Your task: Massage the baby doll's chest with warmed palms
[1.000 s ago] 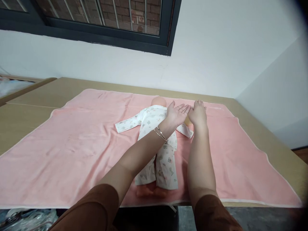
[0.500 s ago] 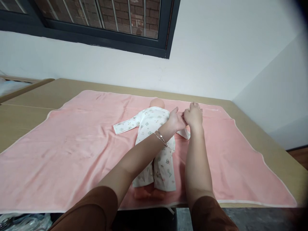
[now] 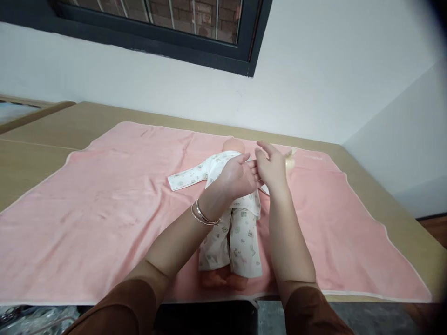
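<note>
A baby doll [image 3: 248, 239] in a white patterned top and trousers lies on a pink blanket [image 3: 115, 223], its feet towards me. My left hand [image 3: 240, 179] is palm up above the doll's chest, fingers stretched out, with bracelets at the wrist. Close beside it, over the doll's arm on the right, my right hand [image 3: 272, 168] has its thumb and forefinger apart. The fingertips of the left hand meet or overlap the right hand; whether they touch cannot be made out. Nothing shows in either hand. A small cream-coloured thing [image 3: 289, 160] lies just beyond my right hand, partly hidden.
The blanket covers most of a wooden table [image 3: 391, 200]. A white wall [image 3: 296, 83] and a dark-framed window [image 3: 209, 51] stand behind it. Below the front edge are a black object [image 3: 206, 318] and clear plastic bags [image 3: 38, 318] at left.
Both hands have moved left and nearer to me, over the doll's chest. The right hand's fingers have spread, and the cream-coloured thing has come into sight. The view has shifted slightly.
</note>
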Action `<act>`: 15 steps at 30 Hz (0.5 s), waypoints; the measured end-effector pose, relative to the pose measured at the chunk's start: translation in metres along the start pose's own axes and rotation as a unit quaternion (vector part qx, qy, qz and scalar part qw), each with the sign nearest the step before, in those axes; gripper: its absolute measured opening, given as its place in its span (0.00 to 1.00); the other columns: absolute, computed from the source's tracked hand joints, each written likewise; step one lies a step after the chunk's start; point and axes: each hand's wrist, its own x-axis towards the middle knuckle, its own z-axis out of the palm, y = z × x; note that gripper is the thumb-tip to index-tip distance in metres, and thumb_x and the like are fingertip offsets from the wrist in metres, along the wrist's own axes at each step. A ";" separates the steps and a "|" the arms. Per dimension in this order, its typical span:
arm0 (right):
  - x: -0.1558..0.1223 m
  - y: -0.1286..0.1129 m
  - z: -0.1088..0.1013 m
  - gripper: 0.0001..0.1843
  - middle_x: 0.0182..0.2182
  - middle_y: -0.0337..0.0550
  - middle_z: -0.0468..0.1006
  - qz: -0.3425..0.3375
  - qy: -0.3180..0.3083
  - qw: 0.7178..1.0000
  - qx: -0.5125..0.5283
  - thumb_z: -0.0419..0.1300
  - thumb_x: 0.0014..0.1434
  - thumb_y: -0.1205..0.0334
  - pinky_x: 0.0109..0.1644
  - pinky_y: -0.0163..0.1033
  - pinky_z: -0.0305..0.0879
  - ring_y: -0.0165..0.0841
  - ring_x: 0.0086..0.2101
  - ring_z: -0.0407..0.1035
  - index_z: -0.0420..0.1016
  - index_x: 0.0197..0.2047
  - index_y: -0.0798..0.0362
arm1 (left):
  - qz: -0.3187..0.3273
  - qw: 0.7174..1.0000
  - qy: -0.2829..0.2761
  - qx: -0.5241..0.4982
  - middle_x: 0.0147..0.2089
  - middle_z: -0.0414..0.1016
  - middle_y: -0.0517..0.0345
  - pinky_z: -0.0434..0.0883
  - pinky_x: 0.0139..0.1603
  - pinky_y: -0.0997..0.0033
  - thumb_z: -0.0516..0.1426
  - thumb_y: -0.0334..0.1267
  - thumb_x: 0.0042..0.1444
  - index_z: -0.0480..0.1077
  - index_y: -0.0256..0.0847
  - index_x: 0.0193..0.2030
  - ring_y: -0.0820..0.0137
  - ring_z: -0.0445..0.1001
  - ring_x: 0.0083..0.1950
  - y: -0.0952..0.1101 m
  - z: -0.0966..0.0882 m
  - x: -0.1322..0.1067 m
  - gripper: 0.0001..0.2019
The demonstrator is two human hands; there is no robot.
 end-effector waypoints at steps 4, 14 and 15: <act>-0.015 -0.014 0.024 0.31 0.74 0.52 0.69 -0.076 -0.017 0.996 -0.048 0.41 0.77 0.53 0.79 0.60 0.56 0.44 0.76 0.58 0.74 0.71 0.52 | 0.115 0.987 0.008 0.114 0.58 0.85 0.44 0.74 0.72 0.49 0.44 0.55 0.77 0.75 0.43 0.65 0.51 0.80 0.67 0.012 0.002 -0.016 0.27; -0.048 -0.044 0.024 0.35 0.82 0.44 0.49 -0.169 -0.032 0.982 -0.079 0.32 0.79 0.50 0.83 0.68 0.41 0.46 0.81 0.37 0.40 0.85 0.42 | 0.217 0.966 -0.005 0.140 0.67 0.78 0.52 0.71 0.75 0.41 0.42 0.58 0.77 0.74 0.52 0.68 0.49 0.66 0.79 0.003 0.000 -0.016 0.28; -0.051 -0.048 0.022 0.35 0.82 0.44 0.50 -0.179 -0.038 0.980 -0.074 0.32 0.79 0.50 0.82 0.69 0.41 0.47 0.81 0.38 0.39 0.85 0.41 | 0.223 0.965 -0.001 0.137 0.69 0.77 0.53 0.70 0.75 0.39 0.42 0.56 0.77 0.73 0.53 0.70 0.48 0.64 0.81 0.001 0.005 -0.015 0.28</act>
